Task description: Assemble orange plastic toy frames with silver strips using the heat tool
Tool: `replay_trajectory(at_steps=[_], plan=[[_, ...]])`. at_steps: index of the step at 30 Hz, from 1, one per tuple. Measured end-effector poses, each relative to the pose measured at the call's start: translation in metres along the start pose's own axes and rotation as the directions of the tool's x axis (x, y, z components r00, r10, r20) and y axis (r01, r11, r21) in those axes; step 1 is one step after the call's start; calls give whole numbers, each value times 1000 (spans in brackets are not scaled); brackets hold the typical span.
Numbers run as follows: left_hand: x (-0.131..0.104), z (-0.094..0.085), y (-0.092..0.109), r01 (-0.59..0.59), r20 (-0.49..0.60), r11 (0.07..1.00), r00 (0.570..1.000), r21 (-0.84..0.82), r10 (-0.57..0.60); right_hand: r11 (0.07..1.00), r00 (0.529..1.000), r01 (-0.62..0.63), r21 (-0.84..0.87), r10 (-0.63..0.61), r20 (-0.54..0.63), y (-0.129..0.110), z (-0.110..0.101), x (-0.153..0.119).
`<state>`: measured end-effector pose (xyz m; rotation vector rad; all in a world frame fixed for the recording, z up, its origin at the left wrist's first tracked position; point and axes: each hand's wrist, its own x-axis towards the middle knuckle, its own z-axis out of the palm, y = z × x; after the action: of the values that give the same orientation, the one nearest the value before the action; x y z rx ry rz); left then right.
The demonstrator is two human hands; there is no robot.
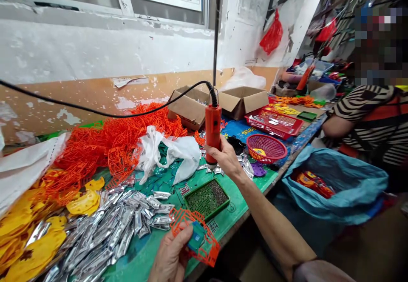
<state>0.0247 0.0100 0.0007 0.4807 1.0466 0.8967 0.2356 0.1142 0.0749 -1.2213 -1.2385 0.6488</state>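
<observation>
My right hand is wrapped round an orange electric screwdriver, which hangs upright from a black cable over the table. Its tip is hidden or too small to make out. Low in front, my left hand pinches an openwork orange plastic piece together with a small teal block. Between the hands lies a green tray of small dark screws, set on the green table cover. Many silver metal strips are heaped left of my left hand.
Orange plastic frames and flat yellow pieces pile up at left. Behind the screwdriver stand open cardboard boxes. A red basket sits to its right. Beyond the table edge are a blue bag and a person in striped sleeves.
</observation>
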Motion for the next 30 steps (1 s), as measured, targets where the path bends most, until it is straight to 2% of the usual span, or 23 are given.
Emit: replay_trajectory(at_steps=[3, 7, 10, 13, 16, 18, 21, 24, 27, 30], plan=[[-5, -7, 1, -23, 8, 1000, 1000, 1, 23, 999, 997, -31, -17, 29, -77, 11, 4, -11], [-2, -16, 2, -66, -32, 997, 997, -48, 65, 996, 978, -70, -47, 59, -202, 46, -3, -22], [9, -19, 7, -74, -76, 996, 995, -58, 69, 983, 940, -135, -127, 87, -329, 78, -29, -28], [19, -20, 16, -66, -107, 996, 992, -57, 60, 944, 928, -203, -260, 100, -360, 102, -62, -37], [21, -19, 21, -53, -98, 997, 994, -60, 47, 871, 945, -244, -425, 115, -307, 114, -82, -46], [19, -18, 19, -19, -64, 999, 998, -47, 16, 809, 960, -242, -536, 120, -252, 116, -85, -48], [11, -12, 11, 43, -3, 998, 999, -42, -43, 710, 985, -172, -683, 103, -141, 115, -76, -42], [3, -3, 3, 85, 45, 994, 996, -73, -82, 613, 997, -42, -789, 71, 2, 112, -59, -25], [-5, 2, -3, 105, 64, 989, 993, -101, -99, 535, 983, 105, -838, 70, 167, 110, -45, -6], [-16, 1, -5, 46, 90, 994, 995, -104, -36, 491, 952, 205, -847, 103, 290, 109, -38, 5]])
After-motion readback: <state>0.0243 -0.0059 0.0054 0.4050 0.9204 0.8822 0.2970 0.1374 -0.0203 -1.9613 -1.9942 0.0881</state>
